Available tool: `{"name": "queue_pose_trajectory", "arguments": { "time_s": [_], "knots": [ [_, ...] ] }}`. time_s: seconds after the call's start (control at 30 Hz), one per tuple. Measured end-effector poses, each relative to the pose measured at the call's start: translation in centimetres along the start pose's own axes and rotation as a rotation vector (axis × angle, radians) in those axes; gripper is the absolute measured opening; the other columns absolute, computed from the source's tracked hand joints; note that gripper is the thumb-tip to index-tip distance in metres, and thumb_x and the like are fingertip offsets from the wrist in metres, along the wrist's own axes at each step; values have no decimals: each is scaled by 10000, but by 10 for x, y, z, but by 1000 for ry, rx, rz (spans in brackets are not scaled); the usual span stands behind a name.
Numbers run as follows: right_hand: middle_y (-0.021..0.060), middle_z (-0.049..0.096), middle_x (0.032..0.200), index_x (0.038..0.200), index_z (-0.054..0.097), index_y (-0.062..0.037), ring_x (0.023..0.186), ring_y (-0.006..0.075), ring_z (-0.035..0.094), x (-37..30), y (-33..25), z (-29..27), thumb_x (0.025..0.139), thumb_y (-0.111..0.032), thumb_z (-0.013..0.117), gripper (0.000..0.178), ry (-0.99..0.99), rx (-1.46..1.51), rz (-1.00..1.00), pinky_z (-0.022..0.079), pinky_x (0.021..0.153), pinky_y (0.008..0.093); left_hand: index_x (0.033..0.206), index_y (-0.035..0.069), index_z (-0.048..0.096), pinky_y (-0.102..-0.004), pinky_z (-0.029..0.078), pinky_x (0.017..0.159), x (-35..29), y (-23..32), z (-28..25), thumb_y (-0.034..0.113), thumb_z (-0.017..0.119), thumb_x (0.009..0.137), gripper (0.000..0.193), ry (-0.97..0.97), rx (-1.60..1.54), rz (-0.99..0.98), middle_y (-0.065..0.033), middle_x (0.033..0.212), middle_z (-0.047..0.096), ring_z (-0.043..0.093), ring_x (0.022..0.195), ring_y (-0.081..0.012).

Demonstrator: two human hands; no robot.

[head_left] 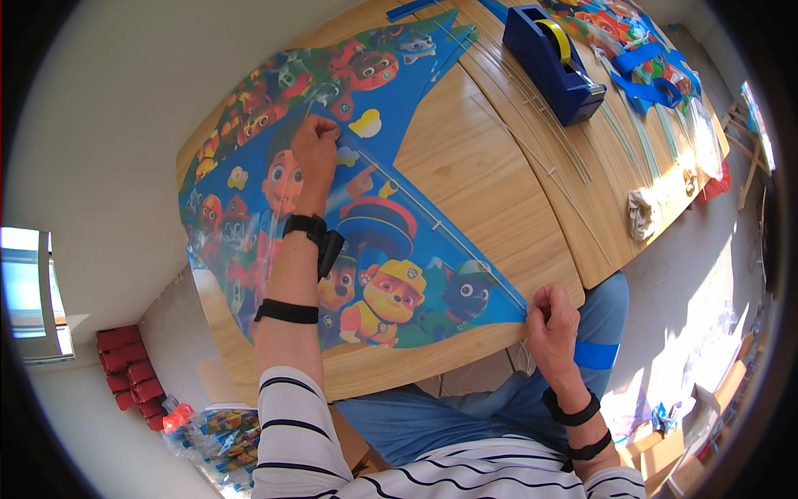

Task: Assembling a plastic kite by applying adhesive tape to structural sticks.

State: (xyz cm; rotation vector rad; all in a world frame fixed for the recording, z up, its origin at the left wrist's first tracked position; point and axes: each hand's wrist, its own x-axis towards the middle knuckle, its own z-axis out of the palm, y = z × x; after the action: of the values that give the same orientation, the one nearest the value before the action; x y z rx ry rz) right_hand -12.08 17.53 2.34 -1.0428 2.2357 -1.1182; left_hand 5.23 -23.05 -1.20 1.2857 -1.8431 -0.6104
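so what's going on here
A person at a wooden table has both hands at a blue cartoon-printed sheet. The left hand bears down near its middle; the right hand seems to pinch its right corner. A thin rod runs along the edge between them. A tape dispenser stands farther off, to the right.

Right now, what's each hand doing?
Left hand: fingers curled over the pointed blue cartoon-printed plastic sheet; grip unclear.
Right hand: fingers closed on its right corner.

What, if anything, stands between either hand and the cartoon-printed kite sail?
Nothing visible: the left hand rests on the cartoon-printed kite sail; the right hand pinches its near right corner. The blue tape dispenser stands farther off, clear of both hands.
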Motion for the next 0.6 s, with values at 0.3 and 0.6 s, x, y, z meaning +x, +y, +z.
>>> {"name": "queue_pose_trajectory", "arguments": {
  "time_s": [0.3,0.6],
  "knots": [
    [160,571,717,876,498,-12,664,331,615,0,0,0,752,86,570,173,-9,0,10,475,598,374,789,22,637,-340,482,650,0,-2,3,24,697,737,79,6,4,2,-95,735,659,626,687,-215],
    [156,567,716,866,500,-14,659,329,605,0,1,-1,748,87,572,171,-6,6,17,468,595,370,794,23,646,-341,484,649,0,-1,6,28,696,740,74,9,8,0,-99,744,666,629,684,-222]
  ]
}}
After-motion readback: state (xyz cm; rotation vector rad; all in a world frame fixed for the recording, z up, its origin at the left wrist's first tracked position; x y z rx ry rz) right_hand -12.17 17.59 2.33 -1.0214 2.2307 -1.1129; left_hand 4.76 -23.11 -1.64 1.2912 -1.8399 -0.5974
